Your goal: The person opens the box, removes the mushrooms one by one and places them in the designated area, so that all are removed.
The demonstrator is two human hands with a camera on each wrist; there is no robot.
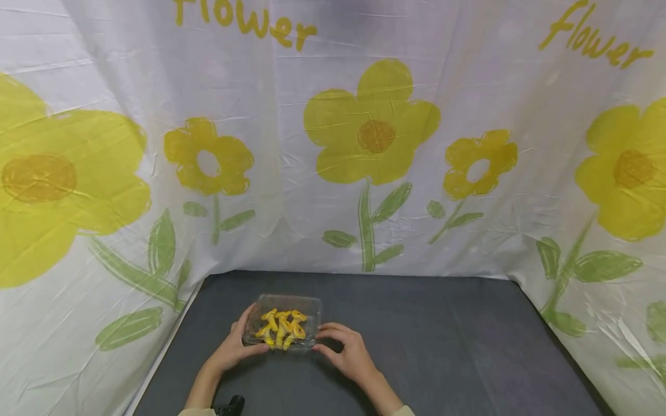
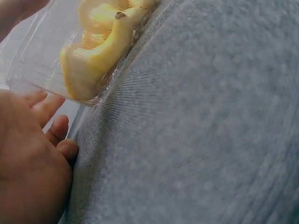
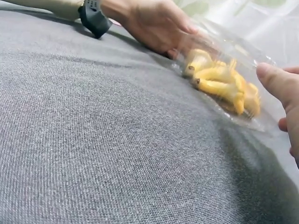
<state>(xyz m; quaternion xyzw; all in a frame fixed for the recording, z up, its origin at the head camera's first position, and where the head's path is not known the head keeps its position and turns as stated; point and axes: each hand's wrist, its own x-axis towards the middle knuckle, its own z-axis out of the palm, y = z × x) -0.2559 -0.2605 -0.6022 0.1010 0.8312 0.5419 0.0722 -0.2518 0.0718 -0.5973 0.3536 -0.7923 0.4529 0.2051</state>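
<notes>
A clear plastic box (image 1: 313, 309) with several yellow mushrooms (image 1: 281, 328) inside is held between both hands over the dark tabletop. My left hand (image 1: 229, 345) grips its left side, thumb at the near corner and fingers along the side. On the opposite side, my right hand (image 1: 350, 353) pinches the near right corner between thumb and fingers. Brown stem ends show on the mushrooms (image 3: 219, 81) through the clear wall in the right wrist view. In the left wrist view, the box (image 2: 42, 60) is tilted in the frame, and a few fingers (image 2: 58, 128) are loosely bent below it.
The dark grey cloth-covered table (image 1: 442, 335) extends to the right of the hands. White curtains (image 1: 281, 242) with painted yellow flowers enclose its back and sides. A black wrist strap (image 3: 95, 19) is on the left wrist.
</notes>
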